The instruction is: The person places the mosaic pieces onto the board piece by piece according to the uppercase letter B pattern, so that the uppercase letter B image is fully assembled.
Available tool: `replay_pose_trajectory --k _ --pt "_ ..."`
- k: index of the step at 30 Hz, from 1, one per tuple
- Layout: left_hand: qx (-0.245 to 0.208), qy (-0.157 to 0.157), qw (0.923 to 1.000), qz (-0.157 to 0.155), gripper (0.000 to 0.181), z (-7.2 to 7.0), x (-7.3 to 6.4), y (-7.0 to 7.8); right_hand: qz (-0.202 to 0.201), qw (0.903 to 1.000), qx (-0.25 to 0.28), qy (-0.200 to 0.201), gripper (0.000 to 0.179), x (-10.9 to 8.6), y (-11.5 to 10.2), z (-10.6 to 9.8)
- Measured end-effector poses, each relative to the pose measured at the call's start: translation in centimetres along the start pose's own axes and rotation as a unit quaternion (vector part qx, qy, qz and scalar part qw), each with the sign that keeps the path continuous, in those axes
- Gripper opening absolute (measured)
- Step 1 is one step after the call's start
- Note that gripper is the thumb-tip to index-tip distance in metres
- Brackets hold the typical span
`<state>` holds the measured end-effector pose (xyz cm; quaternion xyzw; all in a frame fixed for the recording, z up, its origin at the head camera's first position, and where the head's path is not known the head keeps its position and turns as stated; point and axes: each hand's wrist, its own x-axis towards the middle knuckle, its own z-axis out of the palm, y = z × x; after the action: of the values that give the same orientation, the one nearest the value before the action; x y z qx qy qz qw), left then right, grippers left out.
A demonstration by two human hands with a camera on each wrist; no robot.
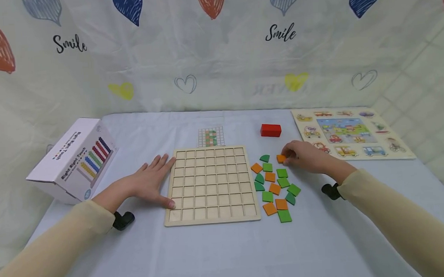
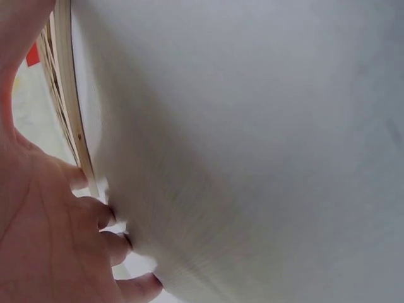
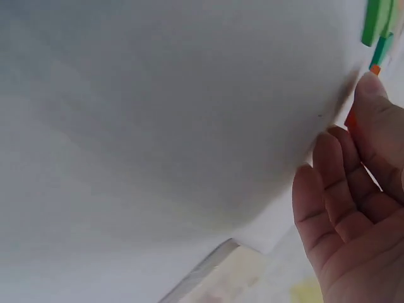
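Note:
My left hand [image 1: 152, 181] lies with fingers spread at the left edge of a wooden grid board [image 1: 212, 220], its thumb and index fingertip right at the rim. In the left wrist view the board's side [image 2: 71, 95] runs along the palm. Thumb and fingers of my right hand [image 1: 304, 156] pinch an orange square tile [image 1: 280, 158] at the far end of a group of loose tiles. Among those are green squares [image 1: 284, 216], orange squares [image 1: 269, 209] and dark green quarter-round pieces [image 1: 265, 158]. The right wrist view shows the orange tile [image 3: 351, 118] partly hidden by the thumb.
A small pattern card [image 1: 211, 132] lies behind the board. Behind the tiles sits a red block [image 1: 271, 130]. At the left stands a white printed box [image 1: 72, 161]; at the back right lies a picture puzzle board [image 1: 350, 133], close beyond my right hand.

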<state>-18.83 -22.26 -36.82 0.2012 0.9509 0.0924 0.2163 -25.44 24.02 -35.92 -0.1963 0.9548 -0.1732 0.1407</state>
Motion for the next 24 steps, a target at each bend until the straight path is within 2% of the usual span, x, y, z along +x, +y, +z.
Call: replay_pose_trajectory --k 6,13,19,24 --pt "-0.002 -0.009 1.0000 -0.003 0.141 -0.2 0.0 0.2 0.017 0.9989 0.044 0.010 0.023 0.9 -2.2 -0.2" --pt "0.004 -0.015 0.9998 -0.014 0.141 -0.3 0.1 0.2 -0.033 0.9962 0.079 0.015 0.024 3.8 -7.1 0.8" --pt "0.006 -0.015 0.9997 -0.017 0.141 -0.3 0.2 0.1 -0.057 0.9936 0.096 -0.013 0.028 6.9 -11.5 2.0" --pt "0.007 -0.014 0.9998 -0.015 0.141 -0.1 0.4 0.1 -0.084 0.9918 0.090 -0.033 0.027 8.8 -14.3 3.1"
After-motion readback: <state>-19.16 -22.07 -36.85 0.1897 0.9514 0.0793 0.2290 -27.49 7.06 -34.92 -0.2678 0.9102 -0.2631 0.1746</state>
